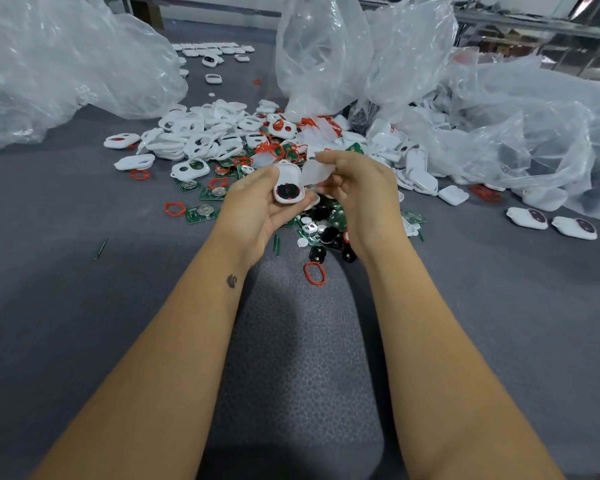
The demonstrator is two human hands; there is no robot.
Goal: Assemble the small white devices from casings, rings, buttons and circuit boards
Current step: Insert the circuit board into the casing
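Holding a white casing (289,183) w/ a black button seated inside, our left hand (253,209) curls round it, thumb on its edge. Right hand (357,188) just beside it pinches a translucent piece (315,172). Clear bags (326,53) beyond the grip: contents can't tell. Below the grip: 1 red ring (315,273). Right of grip: 2 finished devices (551,222).

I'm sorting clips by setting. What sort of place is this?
Probably a small factory assembly bench: heaps of white casings and green circuit boards loose on a grey padded table, with bulk plastic bags of parts.
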